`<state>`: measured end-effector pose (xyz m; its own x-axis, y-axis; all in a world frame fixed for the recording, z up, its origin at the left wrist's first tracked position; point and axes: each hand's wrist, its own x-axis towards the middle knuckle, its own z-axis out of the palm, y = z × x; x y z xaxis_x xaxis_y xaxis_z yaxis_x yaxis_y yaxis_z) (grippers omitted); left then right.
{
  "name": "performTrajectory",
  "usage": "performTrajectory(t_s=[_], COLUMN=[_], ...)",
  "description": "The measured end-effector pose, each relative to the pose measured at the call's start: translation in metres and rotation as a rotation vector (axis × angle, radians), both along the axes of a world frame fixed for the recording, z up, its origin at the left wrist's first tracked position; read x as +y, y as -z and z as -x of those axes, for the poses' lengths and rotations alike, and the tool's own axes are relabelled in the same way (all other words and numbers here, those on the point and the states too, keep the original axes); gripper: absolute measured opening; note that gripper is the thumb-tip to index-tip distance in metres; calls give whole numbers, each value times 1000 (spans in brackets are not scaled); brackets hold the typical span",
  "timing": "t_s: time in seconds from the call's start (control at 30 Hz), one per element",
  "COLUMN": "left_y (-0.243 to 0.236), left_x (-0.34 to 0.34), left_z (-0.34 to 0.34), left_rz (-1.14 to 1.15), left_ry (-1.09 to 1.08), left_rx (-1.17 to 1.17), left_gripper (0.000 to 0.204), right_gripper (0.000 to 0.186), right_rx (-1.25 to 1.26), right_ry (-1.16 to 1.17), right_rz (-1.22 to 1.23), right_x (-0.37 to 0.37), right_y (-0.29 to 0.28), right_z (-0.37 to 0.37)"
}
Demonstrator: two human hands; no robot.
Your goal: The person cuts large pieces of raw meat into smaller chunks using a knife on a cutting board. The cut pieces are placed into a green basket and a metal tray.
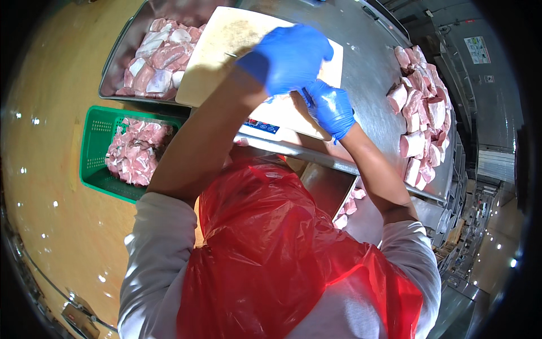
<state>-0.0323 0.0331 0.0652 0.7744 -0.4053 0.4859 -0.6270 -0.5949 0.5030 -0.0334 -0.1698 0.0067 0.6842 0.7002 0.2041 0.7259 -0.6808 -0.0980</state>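
My left hand, in a blue glove, is held over the white cutting board. Its fingers curl downward, and its back hides whatever they hold. Just below and to the right, my right hand, also gloved in blue, is closed with its fingertips close against the left hand. What lies between the two hands cannot be made out. A thin, small sliver shows on the board beside my left wrist. Under the hands, at the board's near edge, is a white scale with a blue panel.
A metal tub of meat pieces stands left of the board. Below it sits a green basket of meat trimmings. More meat chunks are heaped on the steel table at right. A metal container is under the table's near edge.
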Motion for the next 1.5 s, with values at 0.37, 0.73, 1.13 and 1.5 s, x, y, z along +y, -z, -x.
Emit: performTrajectory(t_s=[0.37, 0.73, 1.13, 1.5], left_y=[40, 53, 92, 323], left_x=[-10, 39, 188, 273], left_z=[-34, 114, 218, 346], left_rz=[-344, 6, -562, 46], left_ry=[66, -634, -988, -1473], left_rx=[184, -288, -774, 329], left_gripper=[30, 29, 54, 49], right_gripper=[23, 28, 19, 30], right_rx=[160, 713, 770, 1271], right_ry=[45, 138, -334, 768], right_rz=[502, -30, -75, -1462], right_x=[-75, -35, 99, -34], right_y=[2, -44, -35, 7], right_z=[-12, 47, 125, -4])
